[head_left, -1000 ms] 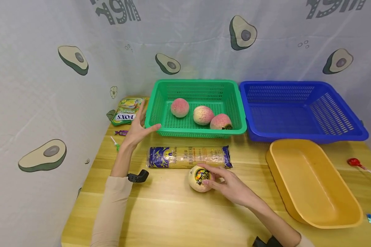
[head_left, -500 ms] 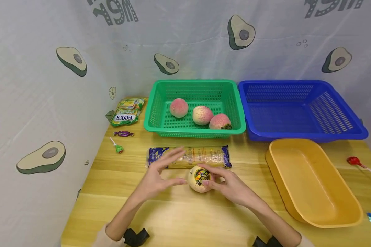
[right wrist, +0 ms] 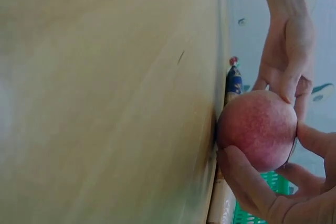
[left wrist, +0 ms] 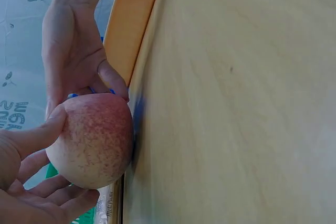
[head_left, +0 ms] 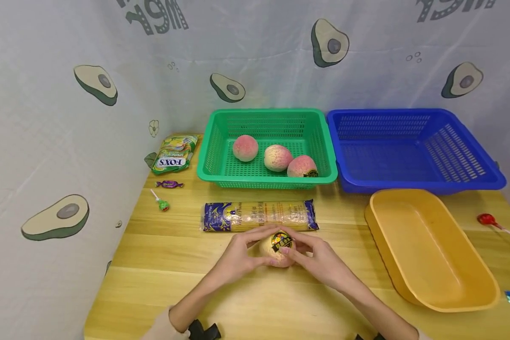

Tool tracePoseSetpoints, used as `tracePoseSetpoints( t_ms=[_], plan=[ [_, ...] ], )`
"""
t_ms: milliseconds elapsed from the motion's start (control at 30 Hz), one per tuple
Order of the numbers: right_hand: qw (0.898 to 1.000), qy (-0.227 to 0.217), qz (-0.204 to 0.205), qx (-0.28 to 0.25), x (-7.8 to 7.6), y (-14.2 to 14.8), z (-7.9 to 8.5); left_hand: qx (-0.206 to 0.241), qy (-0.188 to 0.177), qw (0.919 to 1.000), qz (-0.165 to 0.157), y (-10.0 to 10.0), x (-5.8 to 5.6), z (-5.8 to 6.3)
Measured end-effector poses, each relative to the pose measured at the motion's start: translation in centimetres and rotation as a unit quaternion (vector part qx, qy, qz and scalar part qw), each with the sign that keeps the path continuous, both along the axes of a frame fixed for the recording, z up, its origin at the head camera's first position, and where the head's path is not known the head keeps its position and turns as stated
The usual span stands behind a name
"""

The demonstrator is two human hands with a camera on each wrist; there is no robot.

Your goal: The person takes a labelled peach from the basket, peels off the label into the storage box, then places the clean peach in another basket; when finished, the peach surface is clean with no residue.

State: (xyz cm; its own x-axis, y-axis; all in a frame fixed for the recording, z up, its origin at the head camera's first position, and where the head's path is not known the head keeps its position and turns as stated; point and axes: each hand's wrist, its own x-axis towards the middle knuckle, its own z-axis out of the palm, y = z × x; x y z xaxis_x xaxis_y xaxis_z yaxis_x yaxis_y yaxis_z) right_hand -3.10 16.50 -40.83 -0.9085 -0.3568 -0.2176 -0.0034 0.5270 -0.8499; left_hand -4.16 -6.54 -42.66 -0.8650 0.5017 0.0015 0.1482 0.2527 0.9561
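Observation:
A pink and cream peach [head_left: 284, 261] with a black, colourful sticker rests low over the table in the middle of the head view. My left hand [head_left: 237, 256] grips its left side, thumb at the front and fingers over the back. From the other side my right hand [head_left: 325, 260] holds it between thumb and fingers. In the left wrist view the peach [left wrist: 94, 145] shows its mottled skin, with both hands round it. The right wrist view shows the peach [right wrist: 260, 129] close at the tabletop. Right behind it lies a packet of spaghetti [head_left: 259, 216].
A green basket [head_left: 267, 183] with several peaches stands at the back, beside a blue basket [head_left: 408, 185]. An orange tub [head_left: 429, 250] is on the right, near a red lollipop [head_left: 487, 219]. A Fox's bag [head_left: 174, 153], purple sweet [head_left: 169, 184] and green lollipop [head_left: 163, 204] lie left.
My left hand has come from the green basket's left side down to the peach and now grips it. My right hand has stayed on the peach, which has shifted slightly right.

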Motion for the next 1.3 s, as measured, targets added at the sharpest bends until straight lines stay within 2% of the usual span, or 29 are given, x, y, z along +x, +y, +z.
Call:
tracePoseSetpoints(
  t_ms=[167,233,367,600,733,833,1000,1100,1300],
  plan=[
    [1.0,0.017,0.022,-0.008,-0.1,0.7,0.1,0.015,-0.027,0.9992,-0.027,-0.3,-0.8,0.0],
    [0.999,0.035,0.024,-0.014,-0.3,0.9,0.2,0.022,-0.037,0.9978,-0.05,-0.5,-1.2,0.1],
    [0.997,0.076,0.0,-0.006,-0.5,1.2,0.3,0.021,-0.04,0.9937,-0.103,-0.8,-1.9,0.1],
    [0.993,0.116,-0.029,-0.02,-0.8,1.3,0.1,-0.026,-0.003,0.9849,-0.171,-1.1,-2.2,0.3],
    [0.993,0.109,-0.024,-0.04,-1.1,1.6,-0.3,-0.047,0.011,0.9796,-0.195,-1.0,-2.1,0.5],
    [0.994,0.081,-0.026,-0.064,-1.4,1.8,-0.4,-0.062,0.026,0.9793,-0.191,-0.6,-1.9,0.5],
    [0.993,0.037,-0.043,-0.101,-1.6,1.8,-0.4,-0.071,0.039,0.986,-0.146,0.1,-1.8,0.2],
    [0.992,0.016,-0.049,-0.115,-1.6,1.7,-0.3,-0.065,0.036,0.9888,-0.13,0.3,-1.8,0.1],
    [0.992,-0.017,-0.046,-0.118,-1.7,1.6,-0.2,-0.048,0.018,0.9906,-0.127,0.2,-1.7,0.2]
  ],
)
